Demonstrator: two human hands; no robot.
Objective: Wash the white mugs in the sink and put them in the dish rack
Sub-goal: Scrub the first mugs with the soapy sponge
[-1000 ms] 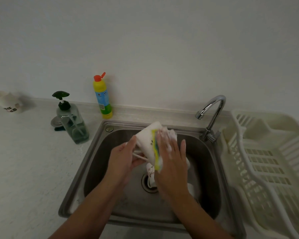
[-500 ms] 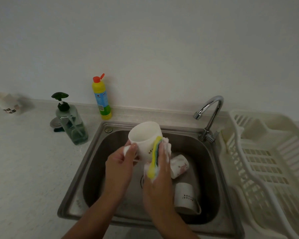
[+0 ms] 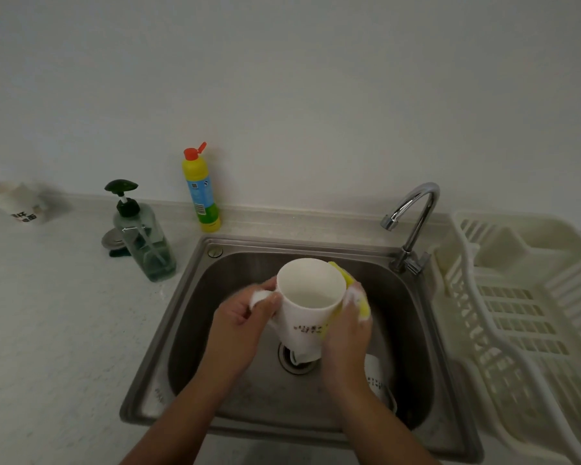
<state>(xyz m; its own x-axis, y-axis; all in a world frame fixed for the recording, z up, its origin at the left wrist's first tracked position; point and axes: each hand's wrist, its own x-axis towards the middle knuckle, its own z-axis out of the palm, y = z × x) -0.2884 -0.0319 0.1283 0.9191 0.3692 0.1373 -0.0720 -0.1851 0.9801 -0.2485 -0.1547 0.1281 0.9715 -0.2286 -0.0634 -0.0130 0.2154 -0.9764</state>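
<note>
White mug (image 3: pixel 307 297) held in mid-air over sink (image 3: pixel 198 313) basin, mouth tilted twd camera, small print on side. L hand (image 3: pixel 245 322): fingers curled tight round handle. R hand (image 3: pixel 348 333): clamped on yellow sponge (image 3: pixel 361 298), sudsy, pressing it vs mug's R wall. 2nd mug (image 3: pixel 378 380) lies on basin floor, partly behind R forearm. Dish rack (image 3: pixel 517 297) just R of sink; tap (image 3: pixel 413 223) btwn them at back. Soap pump bottle (image 3: pixel 145 243) on counter L of sink.
</note>
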